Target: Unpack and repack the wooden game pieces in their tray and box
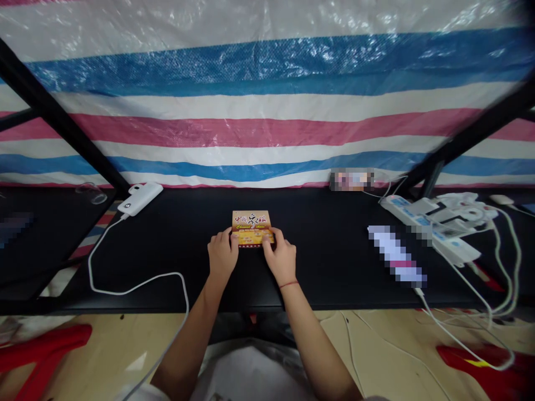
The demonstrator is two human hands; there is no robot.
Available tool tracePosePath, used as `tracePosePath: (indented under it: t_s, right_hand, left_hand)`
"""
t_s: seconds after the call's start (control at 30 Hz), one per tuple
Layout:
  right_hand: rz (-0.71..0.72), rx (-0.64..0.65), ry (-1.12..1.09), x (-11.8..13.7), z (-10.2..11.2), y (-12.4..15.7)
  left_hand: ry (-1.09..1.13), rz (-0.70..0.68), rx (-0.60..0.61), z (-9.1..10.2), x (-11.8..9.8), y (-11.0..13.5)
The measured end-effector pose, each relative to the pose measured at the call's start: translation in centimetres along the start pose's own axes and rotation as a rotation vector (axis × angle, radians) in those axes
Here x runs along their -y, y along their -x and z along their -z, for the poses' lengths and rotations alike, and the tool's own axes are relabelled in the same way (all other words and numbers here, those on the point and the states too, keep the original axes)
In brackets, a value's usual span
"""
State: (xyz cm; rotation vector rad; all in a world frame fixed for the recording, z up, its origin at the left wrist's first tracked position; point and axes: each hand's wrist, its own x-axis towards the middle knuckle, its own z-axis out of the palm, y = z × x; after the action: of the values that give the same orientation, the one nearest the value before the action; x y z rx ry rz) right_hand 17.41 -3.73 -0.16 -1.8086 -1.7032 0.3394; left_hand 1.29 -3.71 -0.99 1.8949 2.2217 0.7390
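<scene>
A small tan and yellow Chinese chess box (pixel 252 220) lies on the black table in front of me, its printed lettering facing up. My left hand (pixel 222 252) grips its left edge, with the thumb on top and the fingers curled along the side. On the opposite edge my right hand (pixel 282 253) holds it the same way, a thin red string around the wrist. Both hands are closed on the box, and the undersides of the fingers are hidden.
A white power bank (pixel 144 199) with a cable sits at the back left. To the right are a phone (pixel 397 256) on a cable, a white power strip (pixel 434 228) with chargers, and a blurred item (pixel 351 180). Striped plastic sheeting (pixel 259 133) hangs behind the table (pixel 326 278).
</scene>
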Motion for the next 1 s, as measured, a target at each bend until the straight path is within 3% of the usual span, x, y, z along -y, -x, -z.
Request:
tracePosePath:
  t_s: [0.27,0.47,0.6,0.73,0.87,1.0]
  right_hand:
    - [0.064,0.031,0.280,0.1,-0.9,-1.8]
    - [0.209,0.123,0.316,-0.8,-1.7,-5.3]
    - [0.248,0.127,0.151,-1.5,-1.7,-6.5]
    - [0.199,0.068,0.064,-2.7,-1.4,-7.4]
    - [0.069,0.106,0.308,-3.7,-1.1,-8.9]
    - [0.052,0.200,0.460,-3.8,-0.9,-9.7]
  left_hand:
    - [-0.138,0.011,0.025,-0.3,-0.9,-0.6]
    - [-0.190,-0.060,0.114,-0.4,-0.5,-3.6]
    - [-0.184,-0.062,0.145,0.0,0.3,-4.9]
    - [-0.205,-0.008,0.156,0.3,1.0,-6.0]
    - [-0.292,0.026,0.155,0.3,1.5,-7.9]
    - [-0.321,0.027,0.188,0.3,2.0,-9.0]
